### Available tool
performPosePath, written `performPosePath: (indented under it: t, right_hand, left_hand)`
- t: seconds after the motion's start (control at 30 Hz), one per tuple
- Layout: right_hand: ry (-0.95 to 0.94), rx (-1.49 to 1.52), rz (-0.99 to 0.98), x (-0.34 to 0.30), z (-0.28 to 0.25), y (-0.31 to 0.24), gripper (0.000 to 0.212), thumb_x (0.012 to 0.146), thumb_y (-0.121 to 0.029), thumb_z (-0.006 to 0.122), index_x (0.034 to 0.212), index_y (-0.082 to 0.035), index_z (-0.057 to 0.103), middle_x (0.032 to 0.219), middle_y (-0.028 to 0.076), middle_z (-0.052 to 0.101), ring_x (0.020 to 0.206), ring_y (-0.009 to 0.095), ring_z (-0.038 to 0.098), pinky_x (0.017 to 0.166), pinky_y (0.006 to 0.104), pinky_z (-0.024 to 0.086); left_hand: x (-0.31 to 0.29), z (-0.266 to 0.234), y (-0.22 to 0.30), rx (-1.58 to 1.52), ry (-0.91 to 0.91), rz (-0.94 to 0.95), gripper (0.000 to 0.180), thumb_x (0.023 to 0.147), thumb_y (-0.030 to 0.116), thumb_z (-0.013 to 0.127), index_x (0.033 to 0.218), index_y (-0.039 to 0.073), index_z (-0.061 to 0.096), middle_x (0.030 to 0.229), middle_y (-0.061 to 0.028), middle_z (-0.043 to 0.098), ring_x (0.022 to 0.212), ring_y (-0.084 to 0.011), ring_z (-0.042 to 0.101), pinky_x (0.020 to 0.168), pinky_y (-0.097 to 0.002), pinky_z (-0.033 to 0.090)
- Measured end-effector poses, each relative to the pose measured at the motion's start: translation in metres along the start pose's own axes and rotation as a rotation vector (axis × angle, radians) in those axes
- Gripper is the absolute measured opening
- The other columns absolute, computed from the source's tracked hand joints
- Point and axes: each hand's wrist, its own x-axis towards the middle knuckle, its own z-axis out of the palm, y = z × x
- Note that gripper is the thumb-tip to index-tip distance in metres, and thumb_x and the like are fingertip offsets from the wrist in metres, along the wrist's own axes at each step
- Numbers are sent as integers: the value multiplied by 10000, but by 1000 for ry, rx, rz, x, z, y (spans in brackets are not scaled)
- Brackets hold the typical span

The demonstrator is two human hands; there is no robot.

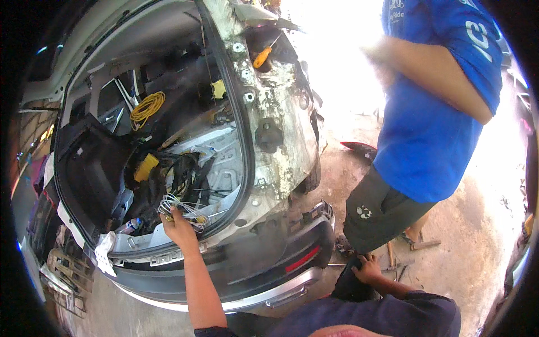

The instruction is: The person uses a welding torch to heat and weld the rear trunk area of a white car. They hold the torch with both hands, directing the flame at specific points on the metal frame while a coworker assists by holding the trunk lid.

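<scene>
My left hand (178, 226) is closed around a loose coil of thin pale wire (182, 206), held over the rear sill of a car's open boot. The wire's loops spread out above and beside my fingers. Low on the right, my right hand (368, 271) has its fingers curled against a black, cloth-like shape (349, 281); what they grip, if anything, is hidden. Inside the stripped boot, near my left hand, lie dark wiring (188, 174) and a yellow block-like piece (146, 167). Further in is a coiled yellow cable (147, 110).
An orange-handled screwdriver (262, 57) rests in the bare rear corner of the body. The rear bumper (252, 264) runs below the sill. A co-worker in a blue shirt (432, 135) stands close on the right. A hammer (425, 245) and other tools lie on the concrete floor.
</scene>
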Motion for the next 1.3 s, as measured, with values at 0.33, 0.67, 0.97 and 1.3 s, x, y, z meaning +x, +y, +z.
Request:
performPosePath:
  t: [0.33, 0.67, 0.97, 1.3]
  right_hand:
    - [3, -34, -40, -1, 3, 4, 757, 881, -482, 702, 1504, -96, 511, 1570, 253, 421, 1466, 480, 333, 1203, 587, 307]
    - [-53, 0, 63, -5, -16, -11, 736, 874, -477, 711, 1467, -70, 554, 1545, 291, 440, 1466, 473, 353, 1228, 513, 308]
    - [-146, -162, 123, 7, -4, -17, 617, 893, -462, 684, 1355, -59, 617, 1442, 260, 548, 1350, 416, 514, 1137, 533, 401]
    - [284, 800, -827, 134, -341, -331, 348, 1021, -324, 640, 1172, -12, 670, 890, 51, 703, 728, 126, 651, 642, 322, 538]
  left_hand:
    - [1, -4, -1, 42, -18, -4, 265, 1066, 185, 576, 1126, -70, 614, 853, -86, 659, 710, -153, 573, 610, -322, 461]
    - [-7, 3, 14, 69, 13, 28, 249, 1063, 195, 587, 1101, -49, 618, 825, -77, 647, 666, -131, 556, 550, -303, 450]
    - [-5, 2, 9, 101, 3, 13, 271, 1056, 201, 590, 1094, -66, 620, 823, -96, 658, 670, -175, 574, 588, -349, 463]
    - [-16, 4, 8, 168, 24, 141, 253, 1058, 179, 581, 1116, -66, 604, 870, -146, 678, 718, -220, 594, 657, -378, 474]
